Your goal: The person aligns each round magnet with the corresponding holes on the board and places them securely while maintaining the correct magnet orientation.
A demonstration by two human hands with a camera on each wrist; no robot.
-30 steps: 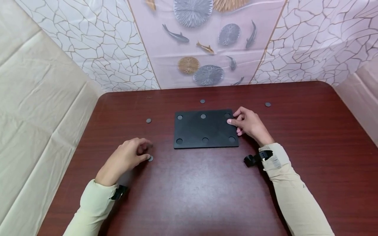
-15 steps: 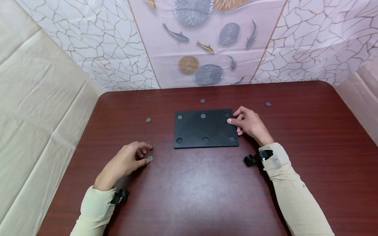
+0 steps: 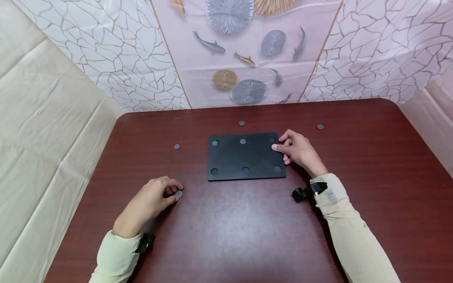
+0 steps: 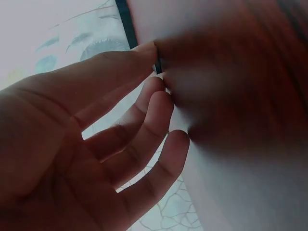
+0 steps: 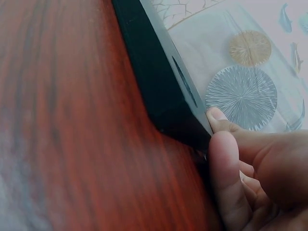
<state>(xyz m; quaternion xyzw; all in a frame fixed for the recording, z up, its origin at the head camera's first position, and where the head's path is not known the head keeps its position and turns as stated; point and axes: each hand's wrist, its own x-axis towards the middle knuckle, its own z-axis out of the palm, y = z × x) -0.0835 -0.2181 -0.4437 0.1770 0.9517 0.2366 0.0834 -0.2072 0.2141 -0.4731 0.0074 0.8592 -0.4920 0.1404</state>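
A small grey disc [image 3: 179,193] stands at the fingertips of my left hand [image 3: 146,202], pinched between the thumb and the forefinger. In the left wrist view the disc [image 4: 159,65] shows as a thin dark edge under the thumb tip, and the other fingers touch the table. My right hand [image 3: 300,151] grips the right edge of a flat black board [image 3: 244,157], thumb on top and fingers at its side. Round recesses line the board's far and near edges. Lighter grey discs appear to fill the far-left recess [image 3: 214,143] and far-middle recess [image 3: 242,141].
Loose grey discs lie on the brown table [image 3: 233,228]: a left disc [image 3: 177,146], a disc behind the board [image 3: 242,123] and a far-right disc [image 3: 320,126]. Patterned cloth [image 3: 247,51] hangs behind the table's far edge.
My left forefinger has come down towards the thumb, and the fingers have closed in around the disc. My right hand keeps its place on the board.
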